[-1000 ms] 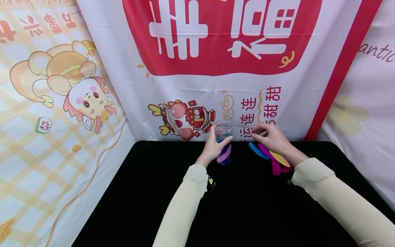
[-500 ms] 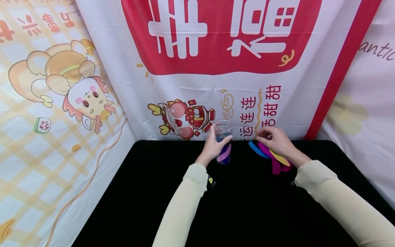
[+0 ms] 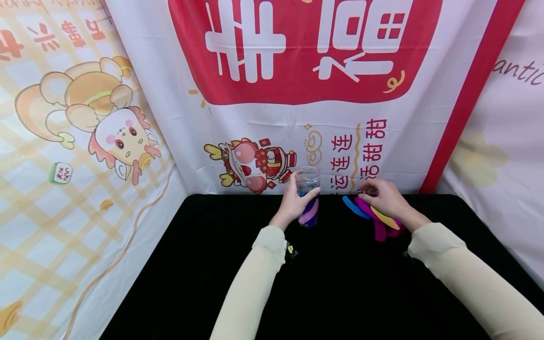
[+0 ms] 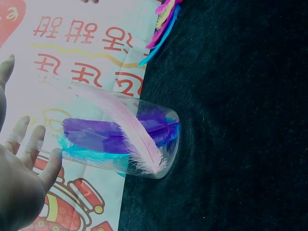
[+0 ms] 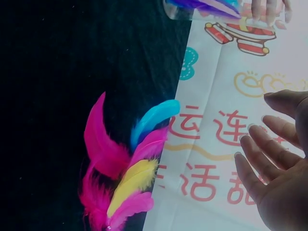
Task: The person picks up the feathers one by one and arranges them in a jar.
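My left hand (image 3: 293, 198) grips a clear cup (image 3: 309, 177), thumb on the near side, and the cup stands upright at the table's far edge. Inside it the left wrist view shows a pale pink feather (image 4: 132, 126), a purple feather (image 4: 91, 135) and a turquoise feather (image 4: 94, 153). To the right, my right hand (image 3: 386, 198) hovers over a loose bunch of feathers; in the right wrist view its fingers (image 5: 269, 144) are loosely bent and hold nothing. The bunch has a blue feather (image 5: 155, 116), a yellow feather (image 5: 131, 183) and several magenta feathers (image 5: 103, 137).
A black cloth-covered table (image 3: 331, 293) spreads below the hands. Behind it hangs a white and red printed banner (image 3: 255, 118), with a checked cloth (image 3: 63, 226) on the left. A small dark object with a yellow mark (image 3: 291, 251) is beside the left cuff.
My right hand has drawn back to the right and slightly down, from the gap beside the cup to over the feather bunch. The left hand and the cup stay in place.
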A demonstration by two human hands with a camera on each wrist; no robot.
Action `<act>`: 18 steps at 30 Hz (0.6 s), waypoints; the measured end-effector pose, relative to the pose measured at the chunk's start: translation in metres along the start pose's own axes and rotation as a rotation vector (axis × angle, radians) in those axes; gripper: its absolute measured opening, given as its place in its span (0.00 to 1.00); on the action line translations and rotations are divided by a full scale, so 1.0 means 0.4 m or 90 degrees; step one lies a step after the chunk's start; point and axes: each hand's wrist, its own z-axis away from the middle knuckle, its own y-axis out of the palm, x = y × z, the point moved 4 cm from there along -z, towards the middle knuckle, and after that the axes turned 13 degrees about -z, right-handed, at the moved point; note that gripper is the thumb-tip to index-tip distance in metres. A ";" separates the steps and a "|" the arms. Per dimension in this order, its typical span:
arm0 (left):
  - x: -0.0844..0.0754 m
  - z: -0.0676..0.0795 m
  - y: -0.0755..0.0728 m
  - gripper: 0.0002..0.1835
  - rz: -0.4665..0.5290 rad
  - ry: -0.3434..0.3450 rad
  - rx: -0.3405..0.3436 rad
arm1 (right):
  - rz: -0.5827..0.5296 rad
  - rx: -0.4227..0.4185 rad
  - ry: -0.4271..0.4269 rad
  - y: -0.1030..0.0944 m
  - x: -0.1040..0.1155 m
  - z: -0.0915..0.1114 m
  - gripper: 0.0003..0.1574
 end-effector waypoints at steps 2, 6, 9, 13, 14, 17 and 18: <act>0.000 0.000 0.000 0.43 0.001 0.001 -0.001 | 0.005 0.000 -0.003 -0.001 -0.006 0.000 0.15; -0.001 0.000 -0.001 0.43 0.006 0.007 -0.003 | 0.007 0.007 0.002 -0.003 -0.025 0.000 0.15; -0.002 0.002 -0.001 0.43 0.008 0.007 -0.003 | 0.009 0.013 0.008 -0.004 -0.040 0.001 0.17; 0.000 0.002 0.001 0.43 0.002 0.006 -0.006 | 0.014 0.016 0.011 -0.006 -0.060 0.001 0.21; 0.001 0.002 0.002 0.42 0.001 0.007 -0.007 | 0.015 0.018 0.013 -0.007 -0.065 0.001 0.22; 0.001 0.001 0.001 0.42 0.000 0.010 -0.010 | 0.017 0.024 0.023 -0.008 -0.084 -0.003 0.23; 0.001 0.001 0.001 0.42 0.001 0.010 -0.010 | 0.017 0.026 0.029 -0.009 -0.090 -0.005 0.23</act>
